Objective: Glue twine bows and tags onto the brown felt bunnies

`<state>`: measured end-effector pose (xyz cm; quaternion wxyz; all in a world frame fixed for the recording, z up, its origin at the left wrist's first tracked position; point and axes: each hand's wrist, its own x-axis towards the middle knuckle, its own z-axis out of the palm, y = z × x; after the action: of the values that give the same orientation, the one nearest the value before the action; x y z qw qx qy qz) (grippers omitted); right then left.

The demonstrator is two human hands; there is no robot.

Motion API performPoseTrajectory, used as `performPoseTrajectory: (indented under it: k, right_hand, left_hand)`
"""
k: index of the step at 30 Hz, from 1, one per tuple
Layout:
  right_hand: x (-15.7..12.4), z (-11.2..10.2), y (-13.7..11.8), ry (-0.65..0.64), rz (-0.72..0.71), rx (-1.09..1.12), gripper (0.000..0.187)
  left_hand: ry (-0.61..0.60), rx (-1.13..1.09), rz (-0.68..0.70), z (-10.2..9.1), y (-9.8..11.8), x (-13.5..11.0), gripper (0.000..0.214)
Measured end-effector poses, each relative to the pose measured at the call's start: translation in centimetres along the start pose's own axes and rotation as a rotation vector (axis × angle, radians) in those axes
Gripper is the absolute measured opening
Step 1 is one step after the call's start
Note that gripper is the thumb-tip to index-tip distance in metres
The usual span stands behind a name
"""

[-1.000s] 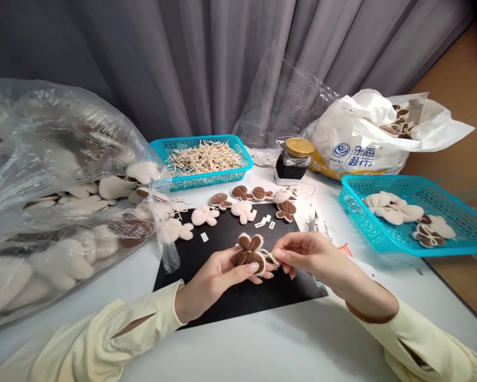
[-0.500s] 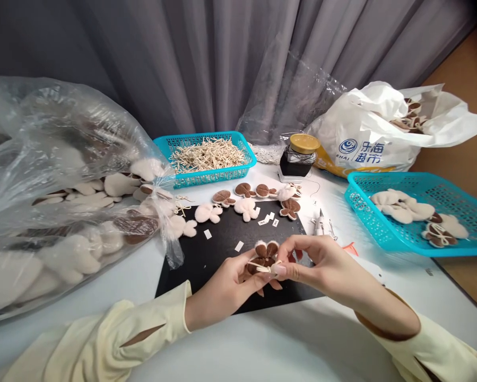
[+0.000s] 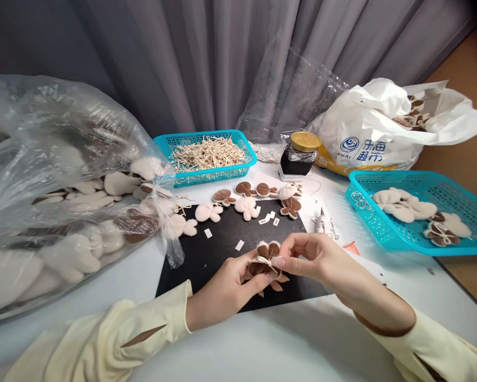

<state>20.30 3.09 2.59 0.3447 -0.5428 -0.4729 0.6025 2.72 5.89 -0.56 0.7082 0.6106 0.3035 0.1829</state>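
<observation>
Brown plush (image 3: pixel 263 251) in left hand (image 3: pixel 232 284)

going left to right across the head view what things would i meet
Clear plastic bag of plush pieces → turquoise plastic basket of thin cream cords → brown-and-cream plush piece in the left hand → dark jar with a gold lid → turquoise plastic basket holding cream and brown plush pieces.

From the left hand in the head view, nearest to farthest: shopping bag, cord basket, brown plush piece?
1. Brown plush piece: in the left hand.
2. Cord basket: ahead, toward the back.
3. Shopping bag: back, off to the right.
</observation>
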Motion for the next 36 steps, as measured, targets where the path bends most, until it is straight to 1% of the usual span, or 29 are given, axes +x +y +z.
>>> performPoseTrajectory:
  k: [6, 10, 12, 13, 16, 21, 25, 31, 36]
  right_hand:
    - [-0.1, -0.1, 0.2, 0.027, -0.028, -0.062, 0.022]
    - [-0.1, -0.2, 0.3, 0.106, -0.16, -0.185, 0.018]
    - [-0.1, -0.1, 0.3, 0.11, -0.222, -0.169, 0.018]
    - [-0.1, -0.1, 0.3, 0.099, -0.231, -0.146, 0.018]
    - [-0.1, 0.1, 0.3, 0.082, -0.218, -0.091, 0.018]
    - [0.0, 0.2, 0.5, 0.082, -0.223, -0.077, 0.017]
    - [-0.1, 0.3, 0.6, 0.089, -0.235, -0.097, 0.016]
    - [0.0, 0.5, 1.0, 0.095, -0.243, -0.153, 0.017]
    - [0.0, 0.5, 1.1, 0.082, -0.238, -0.134, 0.017]
  left_hand:
    - [-0.012, -0.012, 0.001, -0.2, -0.3, 0.0, 0.024]
    - [-0.022, -0.007, -0.001, -0.2, -0.5, -0.1, 0.023]
    - [-0.03, 0.004, 0.002, -0.2, -0.5, -0.1, 0.022]
    - [-0.033, 0.01, 0.004, -0.2, -0.5, -0.1, 0.022]
    - [-0.05, 0.021, 0.015, -0.2, -0.3, -0.2, 0.023]
    - [-0.086, 0.052, 0.066, -0.4, 0.4, -0.2, 0.023]
    - [-0.05, 0.059, 0.073, -0.3, 0.6, -0.2, 0.028]
    - [0.009, 0.1, 0.063, -0.1, 0.2, -0.2, 0.026]
    - [0.004, 0.14, 0.101, -0.2, 0.0, -0.3, 0.026]
